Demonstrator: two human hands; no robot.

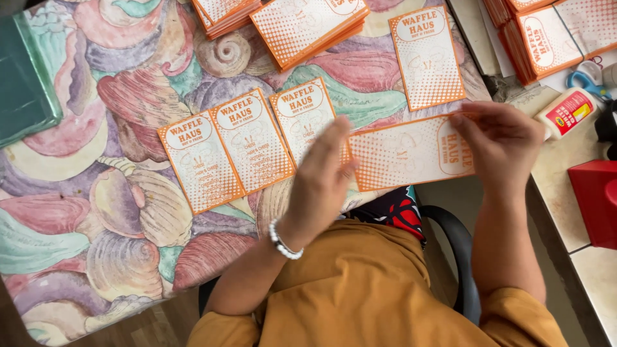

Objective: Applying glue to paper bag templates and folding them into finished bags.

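Right now we hold a long orange-and-white dotted paper card point(411, 152) sideways between our two hands, just above the near edge of the counter point(96, 212). Our right hand point(504, 144) pinches the card's right end, thumb and fingers point(464, 122) closed on its top corner. Our left hand point(321, 177) lies flat and relaxed, fingers straight, over the card's left end; it looks to press or steady the paper, not to grip it, though motion blur leaves that unsure.

As for progress, we judge the work well begun but far from over. Three matching cards point(247, 148) already lie side by side in a row just left of the held one, and a fourth card point(427, 56) sits alone farther back. Several stacks of the same orange cards point(308, 26) wait along the far edge, and more stacks point(543, 38) rest at the right, so much paper is not yet laid out.

The counter is covered by a pastel cloth printed with large seashells. At its left lies a dark green flat case point(26, 71). To the right, on a pale tiled surface point(565, 173), stand a white glue bottle with a red label point(567, 114), blue-handled scissors point(588, 82) and a red box point(596, 199). We sit in a dark chair point(459, 247), in a mustard top.
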